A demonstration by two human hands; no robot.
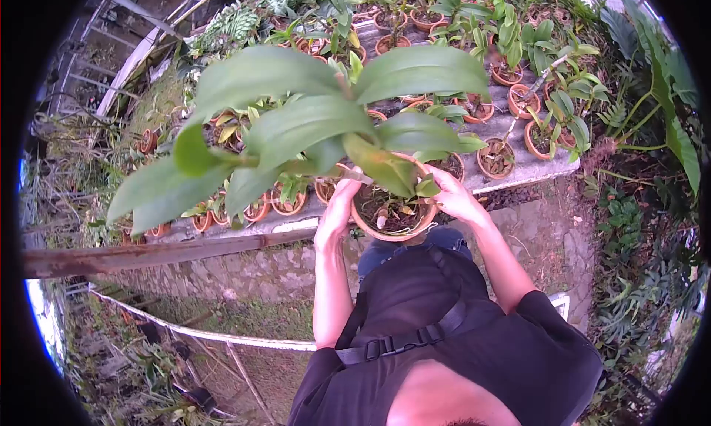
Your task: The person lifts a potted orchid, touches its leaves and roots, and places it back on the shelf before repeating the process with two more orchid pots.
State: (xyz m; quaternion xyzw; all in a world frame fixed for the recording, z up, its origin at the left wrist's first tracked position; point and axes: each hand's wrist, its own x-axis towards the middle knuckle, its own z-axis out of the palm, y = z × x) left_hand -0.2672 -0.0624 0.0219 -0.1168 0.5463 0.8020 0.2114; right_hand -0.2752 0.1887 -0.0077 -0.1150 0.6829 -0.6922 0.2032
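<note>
A terracotta pot (396, 235) with a large broad-leaved plant (304, 122) is held up in front of my body. My left hand (341, 204) grips the pot's left side, and its fingers are partly hidden behind the rim and leaves. On the opposite side my right hand (452, 195) clasps the rim, its fingertips out of sight. Dark potting material and small pale bits show inside the pot. The plant's long leaves spread up and to the left, covering part of the bench behind.
Rows of smaller potted plants (495, 159) stand on a grey bench (529, 175) ahead. A rusty rail (163, 257) runs along the left, with a white pipe (200, 331) below it. Dense foliage (629, 226) borders the right. Stone paving (244, 281) lies beneath.
</note>
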